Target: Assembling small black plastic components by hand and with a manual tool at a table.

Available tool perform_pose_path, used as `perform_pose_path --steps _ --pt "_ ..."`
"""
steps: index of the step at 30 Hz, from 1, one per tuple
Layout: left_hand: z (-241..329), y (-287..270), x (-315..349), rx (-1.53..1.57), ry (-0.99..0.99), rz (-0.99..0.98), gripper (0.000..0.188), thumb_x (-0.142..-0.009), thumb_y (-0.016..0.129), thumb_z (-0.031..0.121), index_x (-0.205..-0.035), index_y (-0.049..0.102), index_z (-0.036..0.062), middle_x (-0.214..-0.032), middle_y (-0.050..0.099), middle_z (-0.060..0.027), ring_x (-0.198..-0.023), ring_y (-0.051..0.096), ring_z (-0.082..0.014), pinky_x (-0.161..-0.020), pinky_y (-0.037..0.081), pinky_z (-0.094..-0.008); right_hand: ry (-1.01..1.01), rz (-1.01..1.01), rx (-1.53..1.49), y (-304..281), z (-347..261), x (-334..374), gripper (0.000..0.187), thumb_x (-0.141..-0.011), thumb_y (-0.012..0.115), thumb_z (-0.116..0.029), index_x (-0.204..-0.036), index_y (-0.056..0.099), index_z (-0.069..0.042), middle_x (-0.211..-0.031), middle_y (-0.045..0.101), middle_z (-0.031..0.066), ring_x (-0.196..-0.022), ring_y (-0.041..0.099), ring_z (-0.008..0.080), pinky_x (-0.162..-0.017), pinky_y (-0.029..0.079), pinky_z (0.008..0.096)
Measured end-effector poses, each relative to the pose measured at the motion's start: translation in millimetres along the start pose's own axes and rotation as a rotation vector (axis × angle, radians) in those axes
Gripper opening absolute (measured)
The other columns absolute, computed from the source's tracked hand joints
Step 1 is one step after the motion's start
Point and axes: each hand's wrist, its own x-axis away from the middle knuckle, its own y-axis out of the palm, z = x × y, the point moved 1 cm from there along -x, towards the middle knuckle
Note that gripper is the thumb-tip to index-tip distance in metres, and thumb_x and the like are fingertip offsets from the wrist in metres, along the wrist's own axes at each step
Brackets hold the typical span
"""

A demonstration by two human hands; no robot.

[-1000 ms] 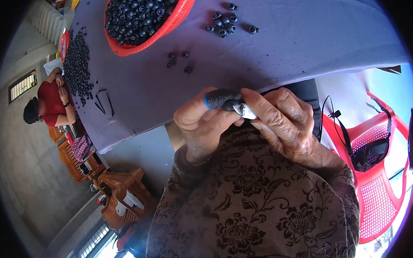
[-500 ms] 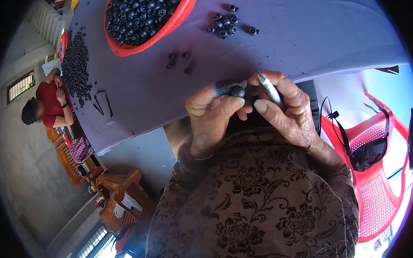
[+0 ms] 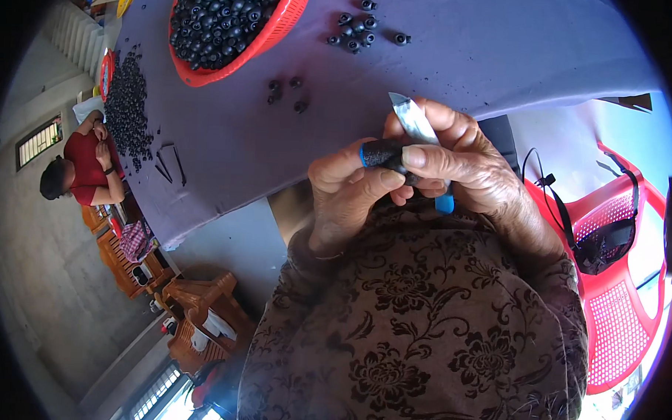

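Close to my chest, at the table's near edge, both hands meet. My left hand (image 3: 344, 188) is closed, pinching a small black rounded part (image 3: 408, 178) that the fingers mostly hide. A dark finger sleeve (image 3: 381, 153) with a blue rim covers its index fingertip. In my right hand (image 3: 471, 159), also closed, is a small knife (image 3: 415, 122) with a silvery blade slanting up and left and a blue end showing below the fingers. The right thumb lies against the sleeved fingertip, over the black part. Whether the blade touches the part I cannot tell.
A red basket (image 3: 283, 30) full of black rounded parts stands on the purple-covered table (image 3: 227, 147). Loose parts (image 3: 353, 31) lie beyond my hands. At the left are a dark heap (image 3: 126, 106), black tweezers-like tools (image 3: 171, 165) and a seated person (image 3: 93, 161). Right: a red chair (image 3: 617, 316).
My right hand has shifted left, its thumb now over the black part and the left fingertip. The knife stands more upright, with its blue end showing.
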Motion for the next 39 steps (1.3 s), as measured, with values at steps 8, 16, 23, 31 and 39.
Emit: perform_pose_path --steps 8,16,23,31,39 --pt "-3.2 -0.1 -0.1 0.212 -0.025 0.021 0.019 -0.082 0.056 0.001 -0.100 0.061 0.0002 -0.084 0.061 -0.0101 -0.065 0.057 -0.0154 -0.052 0.047 -0.0253 -0.464 0.093 0.648 -14.0 11.3 12.9 0.037 -0.092 0.049 -0.028 -0.119 0.046 -0.002 -0.079 0.055 0.0058 -0.068 0.053 0.0110 -0.063 0.045 0.0251" --pt "-3.6 3.3 2.6 0.050 0.158 0.053 0.027 -0.081 0.052 -0.006 -0.107 0.058 0.0014 -0.094 0.060 -0.0109 -0.073 0.058 -0.0165 -0.054 0.049 -0.0257 -0.988 0.116 1.411 0.7 12.7 23.9 0.043 -0.077 0.061 -0.001 -0.118 0.050 0.006 -0.079 0.052 0.0077 -0.065 0.054 0.0205 -0.058 0.048 0.0320" --pt "-5.7 6.2 3.6 0.036 0.266 0.111 0.031 -0.080 0.052 -0.009 -0.109 0.055 0.0001 -0.097 0.059 -0.0127 -0.078 0.058 -0.0177 -0.058 0.050 -0.0272 -1.046 0.157 1.497 -1.3 17.1 21.2 0.052 -0.071 0.064 0.003 -0.121 0.049 0.006 -0.078 0.049 0.0059 -0.063 0.052 0.0185 -0.053 0.047 0.0310" --pt "-4.8 4.6 0.3 -0.051 0.282 0.150 0.027 -0.079 0.052 -0.008 -0.106 0.056 -0.0023 -0.094 0.059 -0.0111 -0.076 0.057 -0.0153 -0.059 0.050 -0.0266 -1.005 0.197 1.547 1.5 16.7 18.5 0.053 -0.071 0.064 0.005 -0.122 0.050 0.003 -0.077 0.049 0.0062 -0.062 0.053 0.0183 -0.053 0.048 0.0296" --pt "-9.8 -1.3 -4.6 -0.123 0.071 0.177 0.018 -0.085 0.054 0.001 -0.101 0.058 -0.0028 -0.089 0.061 -0.0098 -0.073 0.057 -0.0138 -0.058 0.048 -0.0253 -0.755 0.324 1.460 -6.3 21.0 7.6 0.044 -0.080 0.058 0.004 -0.123 0.050 -0.002 -0.077 0.053 0.0097 -0.065 0.057 0.0207 -0.053 0.050 0.0306"
